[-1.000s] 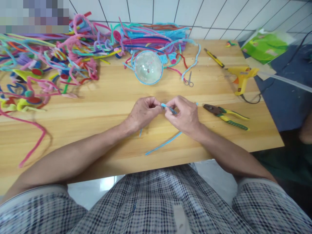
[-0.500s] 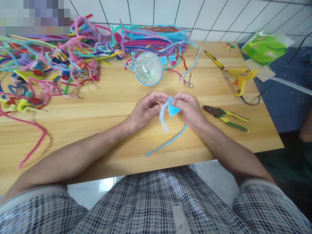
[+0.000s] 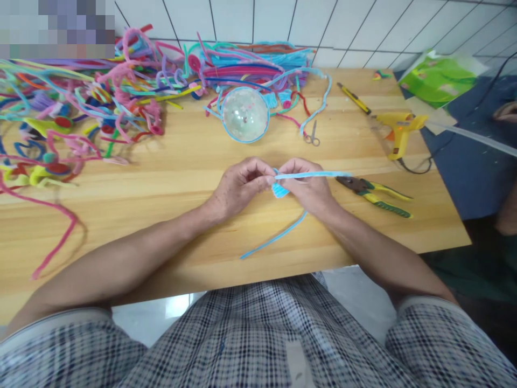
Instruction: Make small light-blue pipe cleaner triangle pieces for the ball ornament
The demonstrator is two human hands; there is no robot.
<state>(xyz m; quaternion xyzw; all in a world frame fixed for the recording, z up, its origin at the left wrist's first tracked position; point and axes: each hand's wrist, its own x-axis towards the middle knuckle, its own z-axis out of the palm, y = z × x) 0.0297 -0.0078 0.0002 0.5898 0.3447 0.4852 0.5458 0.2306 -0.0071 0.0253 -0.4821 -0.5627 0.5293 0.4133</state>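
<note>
A small light-blue piece of wound pipe cleaner [image 3: 280,189] is held between my two hands, low over the table. My left hand [image 3: 246,184] is closed, thumb and fingers pinching the piece at its left side. From the pinch a free light-blue strand [image 3: 313,175] stretches right, across my right hand [image 3: 309,186]. That hand is closed on the piece from the right, its thumb partly behind the strand. Another blue pipe cleaner [image 3: 277,237] lies on the table below my hands, its upper end near my right wrist.
A clear bowl [image 3: 245,115] stands beyond my hands. Pliers [image 3: 369,194], a yellow glue gun [image 3: 399,129], a cutter [image 3: 354,98] and small scissors [image 3: 313,136] lie to the right. Coloured pipe cleaners [image 3: 81,108] cover the left and back of the wooden table [image 3: 181,178].
The free strand has swung from hanging down left of the piece to pointing right across my right hand. The blue piece has shifted slightly left, and both hands have moved closer together.
</note>
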